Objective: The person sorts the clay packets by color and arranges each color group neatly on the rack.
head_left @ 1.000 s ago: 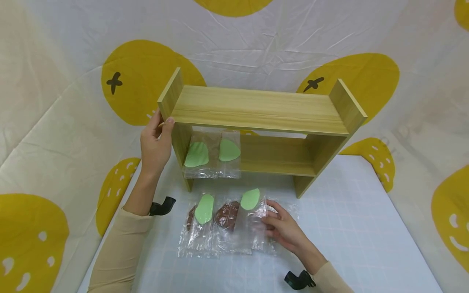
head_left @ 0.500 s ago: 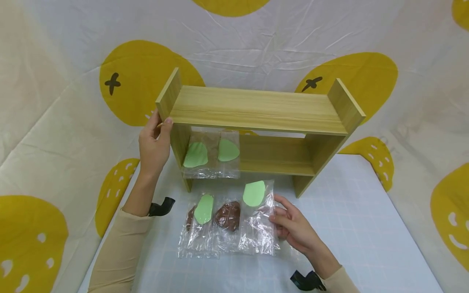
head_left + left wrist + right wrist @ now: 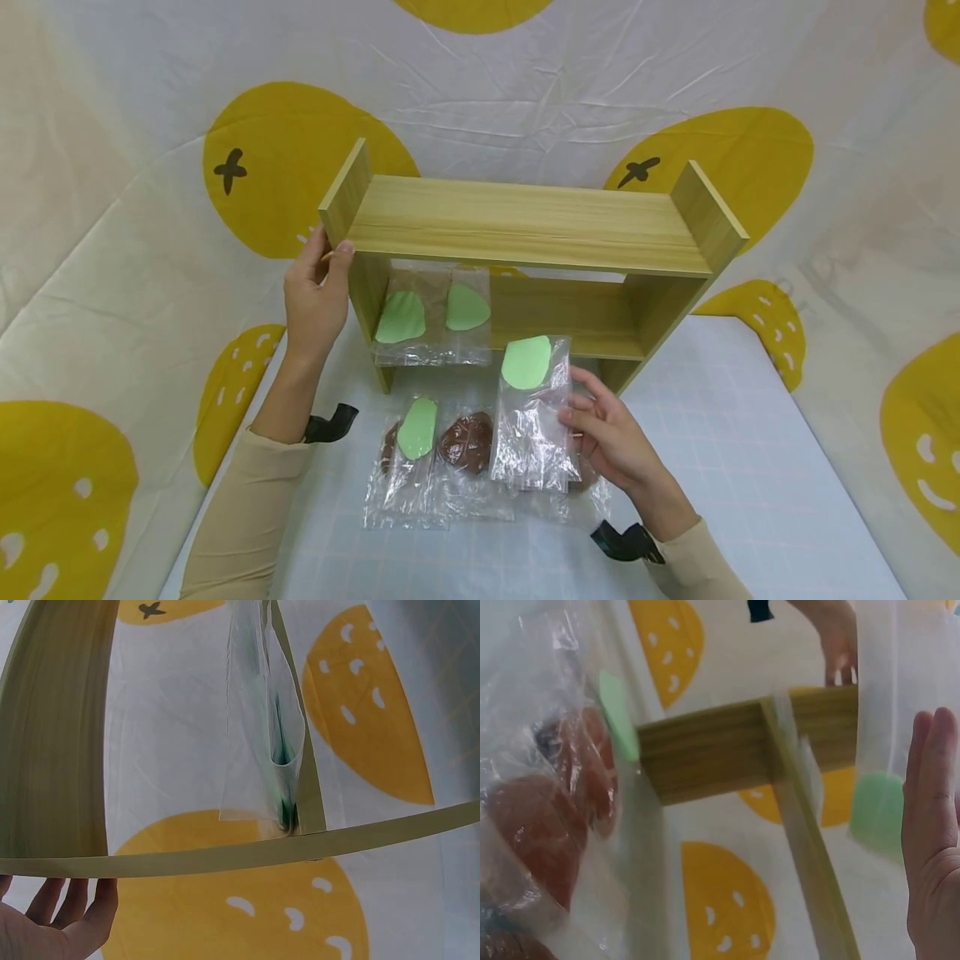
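A light wooden shelf (image 3: 525, 221) stands at the back of the table. My left hand (image 3: 318, 292) grips its left side panel, thumb on the front edge; the left wrist view shows those fingers (image 3: 67, 915) under a board. My right hand (image 3: 592, 421) holds a clear packet with a green label (image 3: 528, 408) by its right edge, lifted upright above the table in front of the lower shelf. The right wrist view shows this packet (image 3: 877, 810) beside the straight fingers (image 3: 930, 825). Two similar packets (image 3: 431, 312) stand at the left end of the lower shelf.
More clear packets lie on the white gridded table (image 3: 735, 467) in front of the shelf, one with a green label (image 3: 408, 458) and one showing brown contents (image 3: 465, 442). A white cloth with yellow shapes (image 3: 285, 158) hangs behind and to the sides.
My right hand has picked the green-labelled packet up off the table and raised it towards the lower shelf. The left hand has stayed on the shelf's side panel.
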{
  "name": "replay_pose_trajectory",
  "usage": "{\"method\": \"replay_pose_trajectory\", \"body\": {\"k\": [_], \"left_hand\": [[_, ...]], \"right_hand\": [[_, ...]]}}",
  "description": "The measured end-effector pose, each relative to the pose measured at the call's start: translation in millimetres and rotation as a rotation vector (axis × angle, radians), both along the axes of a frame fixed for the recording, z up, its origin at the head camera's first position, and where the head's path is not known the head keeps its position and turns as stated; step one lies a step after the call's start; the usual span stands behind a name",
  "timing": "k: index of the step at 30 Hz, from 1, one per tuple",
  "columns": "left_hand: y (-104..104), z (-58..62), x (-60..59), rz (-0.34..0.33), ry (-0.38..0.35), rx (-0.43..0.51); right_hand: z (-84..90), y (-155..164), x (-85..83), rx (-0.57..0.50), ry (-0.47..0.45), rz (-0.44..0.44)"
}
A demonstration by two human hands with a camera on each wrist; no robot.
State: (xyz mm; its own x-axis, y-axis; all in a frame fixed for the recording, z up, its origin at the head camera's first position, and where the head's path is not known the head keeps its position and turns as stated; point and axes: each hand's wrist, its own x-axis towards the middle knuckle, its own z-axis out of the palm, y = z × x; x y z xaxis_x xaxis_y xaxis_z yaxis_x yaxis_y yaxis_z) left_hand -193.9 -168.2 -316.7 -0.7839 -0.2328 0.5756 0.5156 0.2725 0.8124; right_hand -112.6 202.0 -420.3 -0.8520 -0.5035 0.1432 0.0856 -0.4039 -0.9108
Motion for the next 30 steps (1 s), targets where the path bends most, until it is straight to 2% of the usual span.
{"method": "replay_pose_trajectory", "body": {"k": [4, 6, 8, 14, 19, 25, 30], "left_hand": [[0, -0.3, -0.4, 0.005, -0.016, -0.003], [-4, -7.4, -7.1, 0.002, -0.019, 0.0], [-5, -8.6, -8.0, -0.005, -0.019, 0.003], [-4, -6.8, -7.3, -0.001, -0.017, 0.003], [-5, -7.3, -6.1, 0.001, -0.017, 0.006], [-5, -7.3, -6.6, -0.006, -0.012, 0.009], [-5, -7.6, -7.1, -0.011, -0.011, 0.007]], "right_hand": [[-2.2, -2, -9.8, -0.004, -0.034, -0.032], [-4.5, -3, -14.3, -0.005, -0.06, -0.046], [-7.1, -5, -18.1, -0.008, -0.086, -0.059], [-13.1, -6, -25.2, -0.022, -0.154, -0.076], [-14.1, -7, -26.1, -0.024, -0.237, -0.096], [-15.3, -5, -22.8, -0.092, -0.348, -0.131], [-18.5, -3, -20.5, -0.139, -0.388, -0.101]]}}
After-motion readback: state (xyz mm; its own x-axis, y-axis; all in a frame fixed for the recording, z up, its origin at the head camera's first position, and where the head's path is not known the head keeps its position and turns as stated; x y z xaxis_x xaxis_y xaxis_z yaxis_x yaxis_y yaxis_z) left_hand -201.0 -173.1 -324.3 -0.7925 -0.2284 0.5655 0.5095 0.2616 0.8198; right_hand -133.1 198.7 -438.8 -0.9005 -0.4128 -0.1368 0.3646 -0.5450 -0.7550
